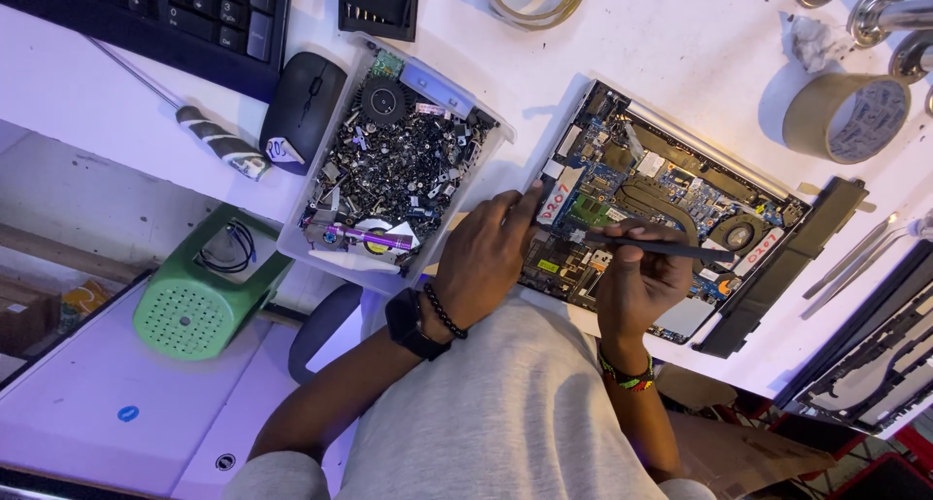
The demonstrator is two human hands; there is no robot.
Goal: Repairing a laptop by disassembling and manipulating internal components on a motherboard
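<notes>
- Keyboard (155,9) sits at the far left of the white table (680,34), with a black mouse (301,106) just beside it.
- Next comes a clear plastic tray (335,252) full of tiny dark screws and small parts, plus a little fan.
- My left hand (486,257) rests flat on the near left edge of the open laptop (671,189). My fingers are spread, and they grip nothing. They just press down.
- I think that hand should keep pressing, so the laptop does not slide while I work.
- The laptop lies open in the middle of the table, with its blue board and fan showing.
- My right hand (637,281) is closed around a thin black tool (661,247). The tool lies across the board, and its tip points left, near a small part.
- I should move the tip slowly and push softly, because the little parts look easy to break.
- A roll of brown tape (846,116) stands at the far right, well apart from my hands.
</notes>
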